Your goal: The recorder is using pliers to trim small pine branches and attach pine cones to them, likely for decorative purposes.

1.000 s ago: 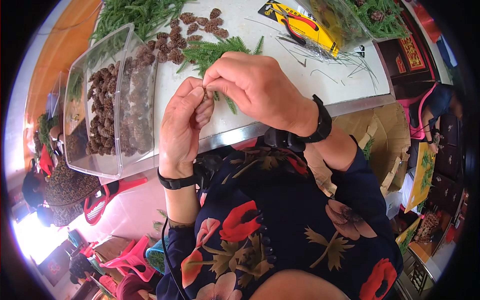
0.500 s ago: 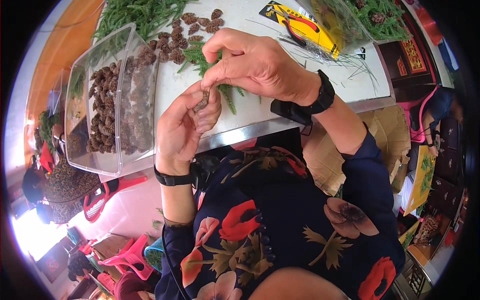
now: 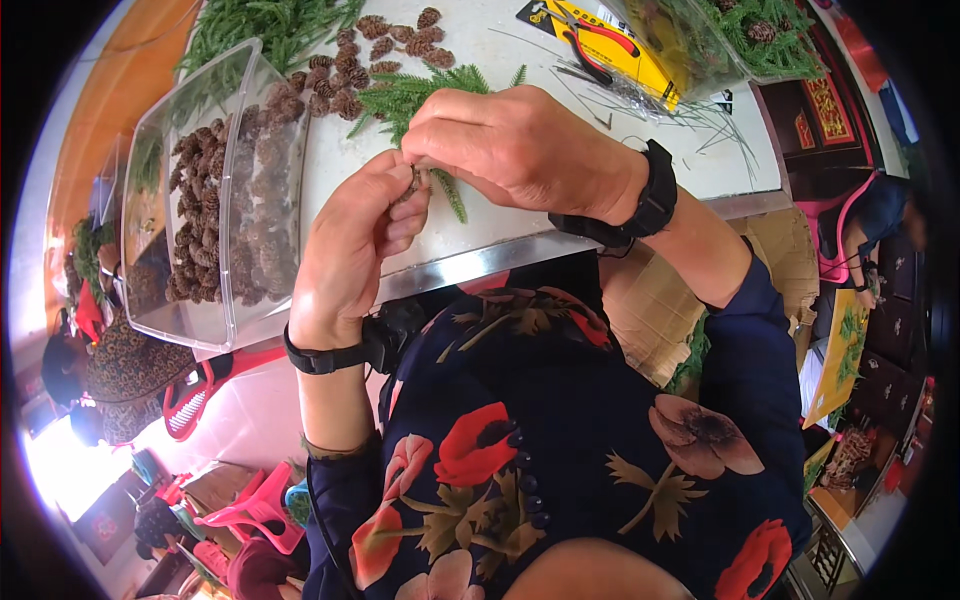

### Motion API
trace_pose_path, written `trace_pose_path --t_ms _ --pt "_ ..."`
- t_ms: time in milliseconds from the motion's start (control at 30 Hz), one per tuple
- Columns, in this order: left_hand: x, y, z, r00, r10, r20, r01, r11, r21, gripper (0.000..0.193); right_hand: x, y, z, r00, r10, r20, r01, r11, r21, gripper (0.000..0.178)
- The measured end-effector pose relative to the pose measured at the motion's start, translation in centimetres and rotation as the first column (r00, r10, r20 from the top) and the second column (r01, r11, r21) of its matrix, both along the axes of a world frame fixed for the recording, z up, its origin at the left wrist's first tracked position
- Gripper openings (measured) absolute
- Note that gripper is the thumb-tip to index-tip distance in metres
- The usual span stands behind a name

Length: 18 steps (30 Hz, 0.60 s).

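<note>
My left hand (image 3: pixel 343 235) is closed round a small brown pine cone (image 3: pixel 413 184), most of it hidden by the thumb and fingers. Against the cone's upper end, my right hand (image 3: pixel 528 150) is pinched shut; anything thin between its fingertips is too small to make out. Behind both hands a green artificial fir sprig (image 3: pixel 385 100) lies on the white table (image 3: pixel 480 225). Several loose pine cones (image 3: pixel 345 75) are scattered just beyond it.
At the left a clear plastic box (image 3: pixel 232 190) holds many pine cones. Red-handled pliers (image 3: pixel 590 50) rest on yellow packaging (image 3: pixel 640 65), with thin green wires (image 3: pixel 715 125) beside them. More greenery (image 3: pixel 250 35) lies at the far left. Cardboard (image 3: pixel 650 320) stands below the table edge.
Both hands have come closer together at the cone, and the right has lowered and curled its fingers in more. The left has shifted slightly left. More of the fir sprig shows.
</note>
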State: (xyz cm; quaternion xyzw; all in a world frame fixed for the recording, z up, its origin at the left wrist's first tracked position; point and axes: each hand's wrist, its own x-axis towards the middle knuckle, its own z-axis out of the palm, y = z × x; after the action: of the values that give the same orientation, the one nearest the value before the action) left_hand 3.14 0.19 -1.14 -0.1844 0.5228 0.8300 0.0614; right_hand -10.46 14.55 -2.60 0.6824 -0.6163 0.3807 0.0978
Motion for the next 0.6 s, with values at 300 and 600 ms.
trace_pose_path --t_ms 300,600 --pt "0.1 3.4 -0.8 0.964 -0.058 -0.259 -0.237 0.255 -0.937 0.019 1.6 0.5 0.5 0.961 -0.238 0.138 0.223 0.968 0.116 0.013" --pt "0.0 1.5 0.6 0.995 -0.057 -0.077 0.027 0.940 -0.341 0.017 -1.2 1.1 1.8 0.969 -0.047 0.241 0.061 0.997 -0.050 0.020"
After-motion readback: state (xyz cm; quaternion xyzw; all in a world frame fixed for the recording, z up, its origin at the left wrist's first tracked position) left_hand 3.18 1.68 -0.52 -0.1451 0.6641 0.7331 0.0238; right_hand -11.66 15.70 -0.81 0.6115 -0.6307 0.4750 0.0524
